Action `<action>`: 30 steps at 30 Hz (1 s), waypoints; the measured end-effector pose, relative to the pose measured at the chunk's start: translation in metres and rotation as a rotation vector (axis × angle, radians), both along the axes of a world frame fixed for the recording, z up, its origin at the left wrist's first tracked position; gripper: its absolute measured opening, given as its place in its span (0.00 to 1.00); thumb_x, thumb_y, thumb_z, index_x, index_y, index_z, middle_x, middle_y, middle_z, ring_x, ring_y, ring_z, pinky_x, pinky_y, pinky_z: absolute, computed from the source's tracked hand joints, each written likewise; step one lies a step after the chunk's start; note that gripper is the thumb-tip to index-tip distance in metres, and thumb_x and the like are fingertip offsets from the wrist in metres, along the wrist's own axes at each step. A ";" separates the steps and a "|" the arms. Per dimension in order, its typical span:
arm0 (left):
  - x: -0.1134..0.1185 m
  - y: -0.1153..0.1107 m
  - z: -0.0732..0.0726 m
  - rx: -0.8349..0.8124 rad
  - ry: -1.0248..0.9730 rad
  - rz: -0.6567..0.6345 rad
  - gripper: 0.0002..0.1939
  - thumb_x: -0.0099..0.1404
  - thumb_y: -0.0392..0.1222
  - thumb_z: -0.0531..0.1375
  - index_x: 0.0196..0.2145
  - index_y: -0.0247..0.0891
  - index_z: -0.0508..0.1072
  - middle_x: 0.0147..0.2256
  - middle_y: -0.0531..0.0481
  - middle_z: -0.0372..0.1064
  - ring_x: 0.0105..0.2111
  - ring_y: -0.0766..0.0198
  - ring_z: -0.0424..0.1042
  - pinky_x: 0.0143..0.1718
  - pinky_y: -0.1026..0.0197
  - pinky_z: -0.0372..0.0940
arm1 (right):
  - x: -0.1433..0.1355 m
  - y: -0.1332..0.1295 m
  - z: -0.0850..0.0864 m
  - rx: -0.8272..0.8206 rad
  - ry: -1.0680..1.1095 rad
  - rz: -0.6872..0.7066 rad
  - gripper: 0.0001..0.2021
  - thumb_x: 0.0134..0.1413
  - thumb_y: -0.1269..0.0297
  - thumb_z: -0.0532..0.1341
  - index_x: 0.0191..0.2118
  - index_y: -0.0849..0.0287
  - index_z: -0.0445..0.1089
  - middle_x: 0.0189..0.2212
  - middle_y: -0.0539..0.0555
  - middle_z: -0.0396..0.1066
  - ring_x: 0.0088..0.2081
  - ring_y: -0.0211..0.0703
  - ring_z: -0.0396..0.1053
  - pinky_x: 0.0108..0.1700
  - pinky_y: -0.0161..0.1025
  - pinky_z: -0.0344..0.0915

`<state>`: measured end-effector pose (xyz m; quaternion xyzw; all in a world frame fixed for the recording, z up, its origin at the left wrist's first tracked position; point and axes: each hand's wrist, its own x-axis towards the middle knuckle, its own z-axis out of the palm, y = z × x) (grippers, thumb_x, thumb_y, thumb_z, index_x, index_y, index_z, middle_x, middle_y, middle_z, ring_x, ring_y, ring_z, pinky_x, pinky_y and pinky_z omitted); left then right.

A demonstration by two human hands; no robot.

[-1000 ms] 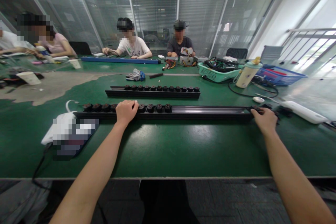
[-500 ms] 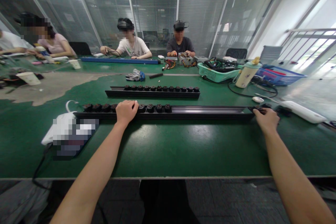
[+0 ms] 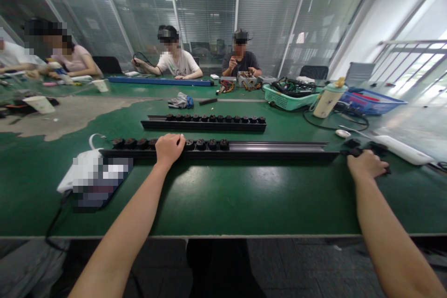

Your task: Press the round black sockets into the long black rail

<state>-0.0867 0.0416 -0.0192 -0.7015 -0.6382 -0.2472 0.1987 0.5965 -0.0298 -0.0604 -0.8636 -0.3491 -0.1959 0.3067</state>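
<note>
A long black channel [image 3: 279,153] lies across the green table, with several round black modules [image 3: 212,145] in its left and middle part and a bare silvery stretch on the right. My left hand [image 3: 169,150] is closed over the channel, gripping it among the modules. Off the channel's right end, my right hand [image 3: 366,165] is closed around a small black part [image 3: 387,169], mostly hidden by the fingers. More black pieces [image 3: 377,149] lie just behind that hand. A shorter black channel [image 3: 202,125], also filled with round modules, rests farther back.
A white device [image 3: 78,170] and a phone [image 3: 108,186] lie at the left. Behind to the right are a green basket [image 3: 286,99], a bottle [image 3: 328,100], a blue basket [image 3: 377,102] and a white power strip [image 3: 401,150]. Several people sit across the table.
My right hand has moved right and slightly nearer, away from the channel's end. My left hand stays on the channel. Across the table, one person has raised a hand.
</note>
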 end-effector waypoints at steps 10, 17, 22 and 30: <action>0.001 -0.004 0.002 -0.010 -0.013 -0.023 0.25 0.77 0.48 0.47 0.29 0.40 0.78 0.36 0.38 0.81 0.39 0.48 0.77 0.39 0.51 0.61 | -0.108 0.008 0.028 0.065 -0.151 0.611 0.20 0.64 0.63 0.56 0.55 0.66 0.77 0.51 0.75 0.77 0.55 0.64 0.71 0.58 0.60 0.63; 0.001 -0.004 0.001 -0.006 -0.016 -0.022 0.26 0.77 0.48 0.47 0.29 0.40 0.78 0.37 0.38 0.81 0.39 0.48 0.77 0.39 0.51 0.61 | -0.286 0.028 0.048 -0.029 -0.016 1.309 0.19 0.69 0.57 0.60 0.58 0.57 0.75 0.56 0.65 0.78 0.59 0.60 0.73 0.64 0.60 0.66; 0.001 -0.003 0.000 0.006 -0.016 -0.034 0.26 0.77 0.48 0.47 0.28 0.40 0.78 0.35 0.38 0.80 0.37 0.49 0.77 0.38 0.51 0.61 | -0.370 0.041 0.043 -0.029 0.043 1.420 0.20 0.69 0.63 0.60 0.63 0.60 0.72 0.58 0.67 0.74 0.61 0.57 0.72 0.66 0.58 0.67; 0.002 -0.003 -0.003 0.014 -0.039 -0.036 0.25 0.76 0.48 0.47 0.30 0.40 0.80 0.35 0.38 0.80 0.38 0.49 0.77 0.38 0.51 0.62 | -0.409 0.034 0.027 0.061 -0.013 1.356 0.16 0.71 0.70 0.54 0.55 0.57 0.77 0.53 0.65 0.73 0.58 0.59 0.68 0.66 0.60 0.68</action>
